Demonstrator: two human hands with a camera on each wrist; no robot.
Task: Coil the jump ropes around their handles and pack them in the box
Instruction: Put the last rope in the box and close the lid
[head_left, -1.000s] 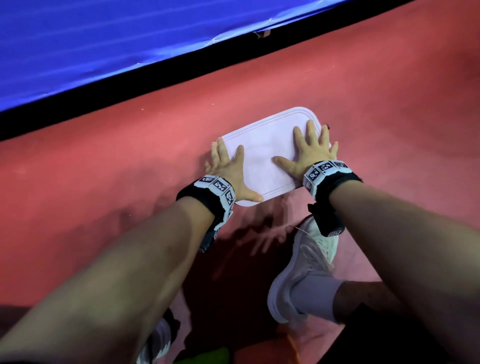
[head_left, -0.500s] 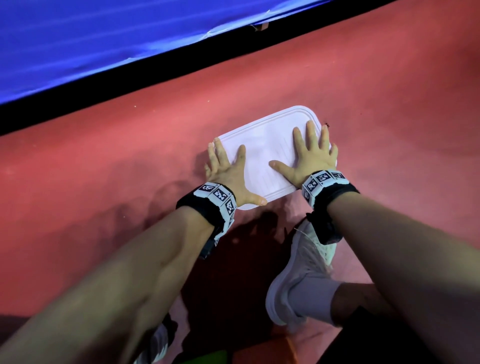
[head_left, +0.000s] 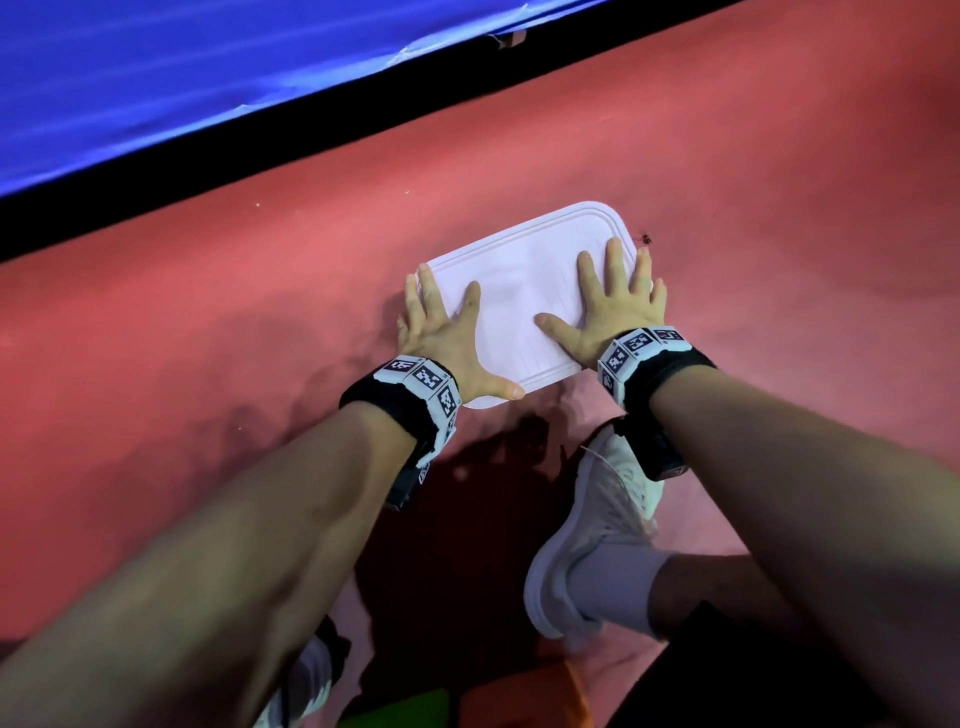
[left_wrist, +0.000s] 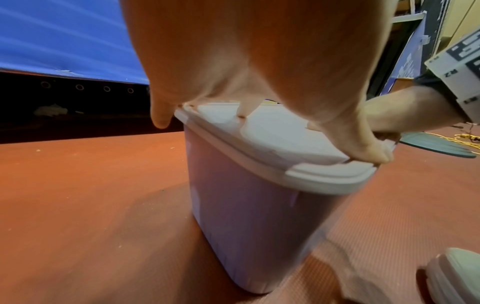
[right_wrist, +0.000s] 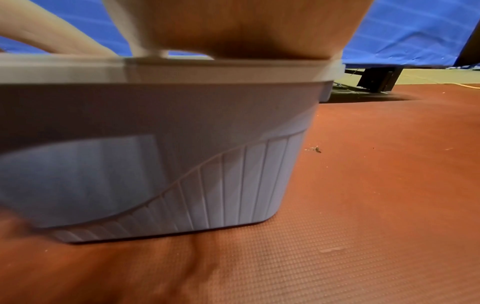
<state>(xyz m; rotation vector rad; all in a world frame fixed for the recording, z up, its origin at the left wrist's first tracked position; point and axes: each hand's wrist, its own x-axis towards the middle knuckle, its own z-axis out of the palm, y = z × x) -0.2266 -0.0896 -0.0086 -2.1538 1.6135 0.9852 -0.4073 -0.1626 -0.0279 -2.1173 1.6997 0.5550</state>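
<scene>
The box (left_wrist: 249, 222) is standing on the red floor (head_left: 208, 332), its white lid (head_left: 524, 291) closed on top. The left hand (head_left: 447, 338) is lying flat on the lid's left end, fingers spread and straight, grasping nothing. The right hand (head_left: 608, 306) is pressing flat on the right end, fingers likewise straight. The ropes are hidden from every view. A white shoe (head_left: 597, 525) is resting just beside the box, and a blue sheet (head_left: 208, 78) is hanging beyond.
</scene>
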